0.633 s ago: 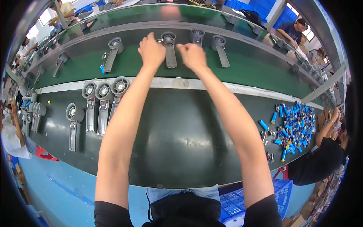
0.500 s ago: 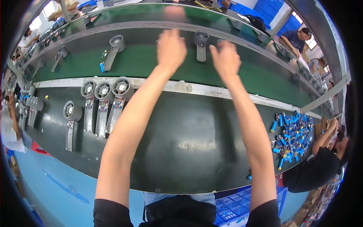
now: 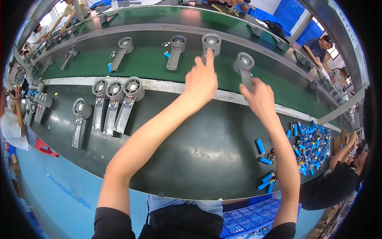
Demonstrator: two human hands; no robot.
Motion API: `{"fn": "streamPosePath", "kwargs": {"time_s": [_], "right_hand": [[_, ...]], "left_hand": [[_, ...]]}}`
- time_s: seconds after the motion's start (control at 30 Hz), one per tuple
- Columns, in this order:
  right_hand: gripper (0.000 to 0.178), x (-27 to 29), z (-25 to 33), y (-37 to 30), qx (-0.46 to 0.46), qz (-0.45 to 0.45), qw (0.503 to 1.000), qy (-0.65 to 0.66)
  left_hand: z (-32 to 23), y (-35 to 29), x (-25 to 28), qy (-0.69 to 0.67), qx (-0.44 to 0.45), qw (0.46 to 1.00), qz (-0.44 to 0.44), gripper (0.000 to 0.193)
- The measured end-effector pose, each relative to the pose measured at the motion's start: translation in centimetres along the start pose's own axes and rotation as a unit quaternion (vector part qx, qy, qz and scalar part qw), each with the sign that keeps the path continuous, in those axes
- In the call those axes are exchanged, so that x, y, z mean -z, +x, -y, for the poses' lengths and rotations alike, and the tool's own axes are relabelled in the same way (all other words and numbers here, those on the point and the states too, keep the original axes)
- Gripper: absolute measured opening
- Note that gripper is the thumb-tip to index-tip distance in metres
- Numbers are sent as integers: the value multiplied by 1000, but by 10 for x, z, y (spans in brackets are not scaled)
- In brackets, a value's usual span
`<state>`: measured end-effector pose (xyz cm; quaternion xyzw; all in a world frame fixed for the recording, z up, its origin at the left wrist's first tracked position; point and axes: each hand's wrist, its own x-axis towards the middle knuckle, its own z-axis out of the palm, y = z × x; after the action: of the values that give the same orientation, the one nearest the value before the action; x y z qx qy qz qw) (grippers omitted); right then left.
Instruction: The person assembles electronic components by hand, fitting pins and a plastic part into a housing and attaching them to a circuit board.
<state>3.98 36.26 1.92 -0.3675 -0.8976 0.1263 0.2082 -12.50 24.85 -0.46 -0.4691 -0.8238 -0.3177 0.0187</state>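
Note:
Several grey handheld fans with round heads and open handles lie on the green belt. My left hand (image 3: 202,81) is over the handle of one fan (image 3: 211,40), a finger on each side of it. Farther right, my right hand (image 3: 260,98) pinches the handle end of another fan (image 3: 244,62), which slants toward me. Left of my hands, a fan (image 3: 174,55) with a blue cylindrical cell beside it rests on the belt. On the dark bench, three fans (image 3: 114,91) with circuit boards in their handles stand side by side, and a single fan (image 3: 81,109) lies farther left.
A heap of blue cells with wired boards (image 3: 312,145) covers the bench's right side. A white rail (image 3: 159,86) divides bench from belt (image 3: 151,71). A blue crate (image 3: 250,217) sits below the front edge. Other people work at both sides and across the belt.
Both hands have come back toward me and rightward, each now at a fan's handle. The right-hand fan has come nearer. My view has shifted slightly, revealing the fan formerly behind my left hand.

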Motion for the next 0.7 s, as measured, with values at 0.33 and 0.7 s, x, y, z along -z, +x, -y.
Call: {"fn": "streamPosePath", "kwargs": {"time_s": [0.33,0.7], "right_hand": [[58,16,13,-154,-46,50,998,1],[26,77,-59,-184,-1,-3,1000,-3]], "left_hand": [[-45,-192,62,-26,34,991,128,71],[-46,-226,60,-47,5,994,103,72]]}}
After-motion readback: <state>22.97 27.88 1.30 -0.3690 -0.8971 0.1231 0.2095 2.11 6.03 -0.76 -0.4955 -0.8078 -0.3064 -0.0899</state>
